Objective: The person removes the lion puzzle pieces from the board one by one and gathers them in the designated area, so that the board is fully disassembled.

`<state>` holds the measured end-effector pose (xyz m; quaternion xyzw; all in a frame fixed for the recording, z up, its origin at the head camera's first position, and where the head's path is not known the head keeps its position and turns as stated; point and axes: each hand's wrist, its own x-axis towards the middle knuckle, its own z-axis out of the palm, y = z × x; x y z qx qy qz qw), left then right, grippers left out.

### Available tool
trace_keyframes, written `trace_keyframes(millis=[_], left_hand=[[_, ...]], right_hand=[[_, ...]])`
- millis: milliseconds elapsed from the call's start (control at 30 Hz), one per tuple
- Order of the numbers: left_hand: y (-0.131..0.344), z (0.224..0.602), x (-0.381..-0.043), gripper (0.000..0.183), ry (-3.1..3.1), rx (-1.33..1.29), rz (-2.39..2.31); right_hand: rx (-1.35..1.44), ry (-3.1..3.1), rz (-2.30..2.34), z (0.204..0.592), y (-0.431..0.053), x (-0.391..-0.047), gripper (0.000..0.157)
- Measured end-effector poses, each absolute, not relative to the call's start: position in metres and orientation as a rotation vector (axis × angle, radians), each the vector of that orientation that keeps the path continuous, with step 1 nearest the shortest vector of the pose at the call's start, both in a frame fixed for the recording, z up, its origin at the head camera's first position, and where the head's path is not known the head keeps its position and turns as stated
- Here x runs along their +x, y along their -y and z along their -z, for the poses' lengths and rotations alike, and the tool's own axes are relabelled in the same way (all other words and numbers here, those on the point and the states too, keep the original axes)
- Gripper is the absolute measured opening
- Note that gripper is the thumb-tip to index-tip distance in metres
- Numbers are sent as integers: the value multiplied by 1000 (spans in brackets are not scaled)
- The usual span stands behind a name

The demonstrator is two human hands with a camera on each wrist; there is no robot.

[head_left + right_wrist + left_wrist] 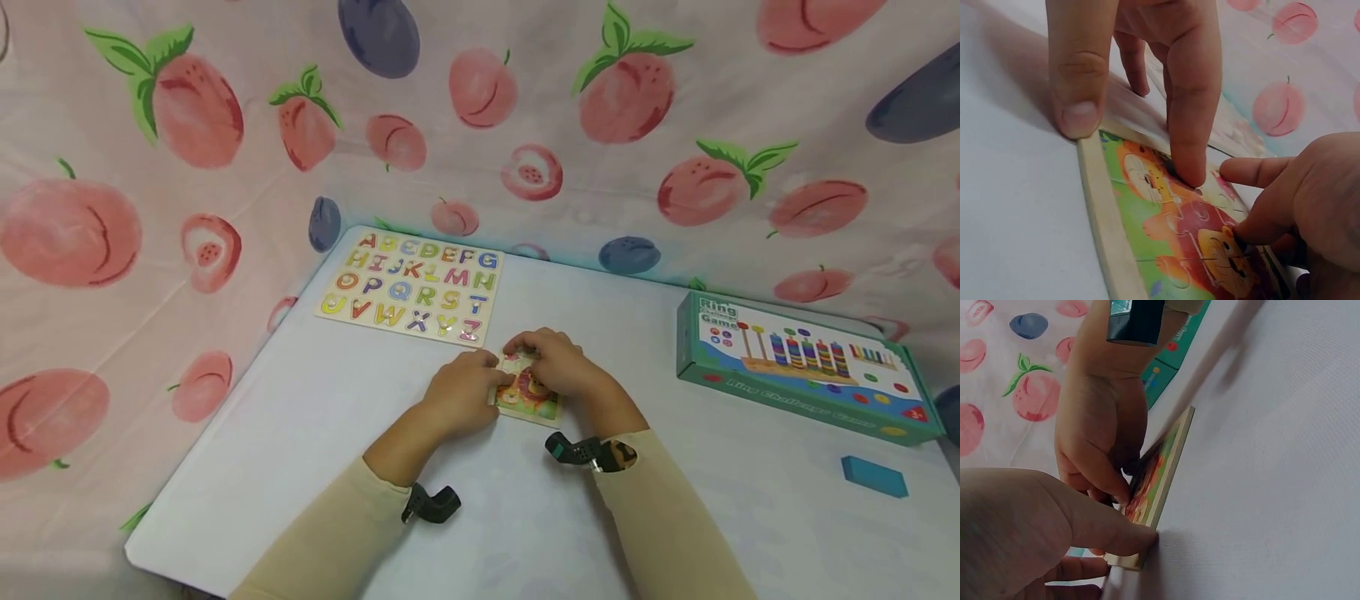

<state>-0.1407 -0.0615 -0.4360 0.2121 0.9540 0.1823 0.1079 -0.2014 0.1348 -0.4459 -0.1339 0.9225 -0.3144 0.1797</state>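
A small wooden jigsaw puzzle [528, 404] lies on the table, with lion and giraffe pictures on its joined pieces. My left hand [461, 392] grips its left side. In the right wrist view, the left thumb [1080, 115] presses the frame's near corner while a finger rests on the picture. My right hand [558, 362] holds the puzzle from the far side, curled over it. Its thumb touches the picture by the lion's ear and a fingertip meets the far edge. The right hand [1329, 200] hides part of the far border.
Behind the hands lies an alphabet board [412, 287] with colored letters. At the right stand a green Ring Challenge Game box [806, 367] and a blue block [874, 477]. A fruit-print cloth [480, 167] hangs along the table's back and left.
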Motion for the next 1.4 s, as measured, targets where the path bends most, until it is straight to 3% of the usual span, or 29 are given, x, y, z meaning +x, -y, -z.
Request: trace_keyframes(millis=[733,1067,1400], left_hand=[[63,438,-138,49,-2820,657,-472],[63,441,-139,50,-2827,657,-447],[62,439,-139,49,-2814,633,-447]], right_hand=[[-258,-2584,1110,456,-132,-197,40],[-296,-2569,1124,452,-132,-199,20],[-262,-2511,1278,454,-138,-204,20]])
